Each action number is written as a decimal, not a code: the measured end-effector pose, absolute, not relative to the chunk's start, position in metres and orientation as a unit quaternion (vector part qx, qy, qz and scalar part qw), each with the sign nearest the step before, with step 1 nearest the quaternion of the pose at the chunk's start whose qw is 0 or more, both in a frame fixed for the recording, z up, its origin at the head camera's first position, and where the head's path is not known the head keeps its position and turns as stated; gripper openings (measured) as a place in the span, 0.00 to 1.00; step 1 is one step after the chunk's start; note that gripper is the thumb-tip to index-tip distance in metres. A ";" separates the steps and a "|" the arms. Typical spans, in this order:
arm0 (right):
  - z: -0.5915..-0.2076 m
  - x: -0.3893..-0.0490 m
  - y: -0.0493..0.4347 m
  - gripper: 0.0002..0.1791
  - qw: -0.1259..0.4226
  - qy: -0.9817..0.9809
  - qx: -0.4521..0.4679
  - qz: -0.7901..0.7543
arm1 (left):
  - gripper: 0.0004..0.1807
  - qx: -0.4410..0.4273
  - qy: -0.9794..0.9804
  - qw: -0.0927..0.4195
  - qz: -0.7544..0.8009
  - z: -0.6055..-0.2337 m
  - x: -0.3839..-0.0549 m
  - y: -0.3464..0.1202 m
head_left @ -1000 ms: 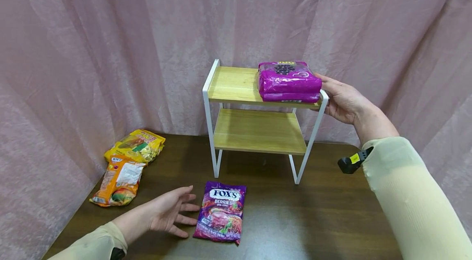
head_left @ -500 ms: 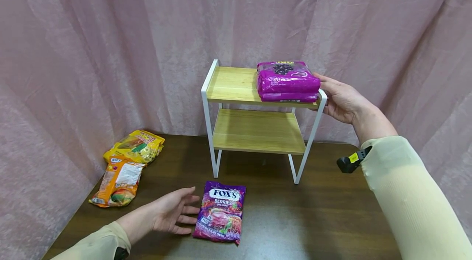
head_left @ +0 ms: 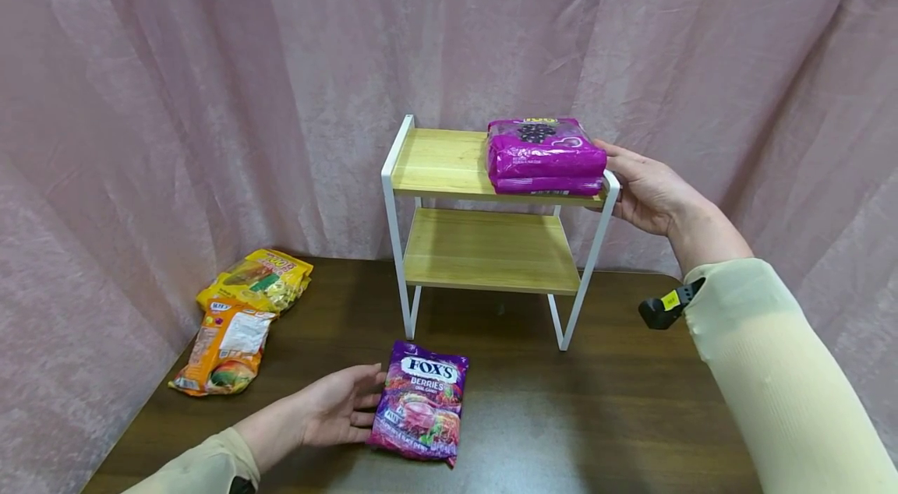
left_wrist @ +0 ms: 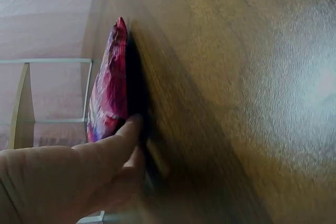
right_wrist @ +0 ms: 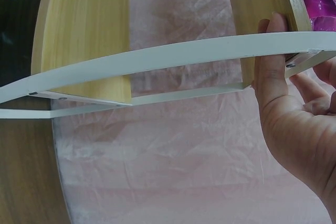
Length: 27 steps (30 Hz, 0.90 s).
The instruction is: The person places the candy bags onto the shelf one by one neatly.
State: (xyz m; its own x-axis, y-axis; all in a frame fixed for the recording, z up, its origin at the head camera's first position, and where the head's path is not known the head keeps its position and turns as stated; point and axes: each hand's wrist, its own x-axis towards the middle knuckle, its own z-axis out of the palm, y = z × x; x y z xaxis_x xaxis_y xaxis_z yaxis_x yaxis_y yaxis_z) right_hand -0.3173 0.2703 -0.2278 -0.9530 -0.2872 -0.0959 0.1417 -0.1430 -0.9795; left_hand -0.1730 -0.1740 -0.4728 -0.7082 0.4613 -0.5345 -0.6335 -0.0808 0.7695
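A purple Fox's Berries candy bag [head_left: 421, 404] lies face up on the table, its left edge slightly raised. My left hand [head_left: 335, 410] is at that edge, fingertips tucked against its underside and the thumb beside it. In the left wrist view, fingers [left_wrist: 123, 140] reach in below the bag [left_wrist: 111, 85]. My right hand [head_left: 648, 194] grips the right end of the two-tier shelf [head_left: 449, 159] at the upper board. In the right wrist view, fingers [right_wrist: 271, 61] pass inside the white frame [right_wrist: 173, 59]. A magenta candy pack [head_left: 546, 157] rests on the top tier beside that hand.
An orange candy bag [head_left: 226, 347] and several yellow bags [head_left: 259, 280] lie at the table's left side. A pink curtain [head_left: 337, 89] hangs behind the brown table [head_left: 533, 432]. The shelf's lower board [head_left: 491, 248] sits between white legs.
My left hand has moved right, bringing its fingers against the candy bag's left edge, and the bag has tilted slightly. The right hand keeps its hold on the shelf.
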 end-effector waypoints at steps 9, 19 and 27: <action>-0.227 -0.316 0.271 0.42 0.139 0.640 -0.053 -0.754 | 0.39 -0.051 0.541 0.379 0.749 -0.470 -0.174 -0.172; -0.228 -0.314 0.272 0.42 0.134 0.641 -0.050 -0.754 | 0.40 -0.046 0.555 0.402 0.727 -0.474 -0.176 -0.168; -0.227 -0.313 0.272 0.41 0.136 0.643 -0.058 -0.752 | 0.39 -0.024 0.584 0.384 0.715 -0.478 -0.175 -0.162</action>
State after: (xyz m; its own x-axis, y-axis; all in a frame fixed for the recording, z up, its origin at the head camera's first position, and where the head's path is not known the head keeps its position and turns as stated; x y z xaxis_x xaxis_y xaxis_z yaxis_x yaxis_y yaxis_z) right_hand -0.3130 0.2725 -0.2274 -0.9563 -0.2792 -0.0872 0.1295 -0.1369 -0.9821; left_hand -0.1750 -0.1625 -0.4779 -0.7045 0.5209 -0.4820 -0.5759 -0.0227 0.8172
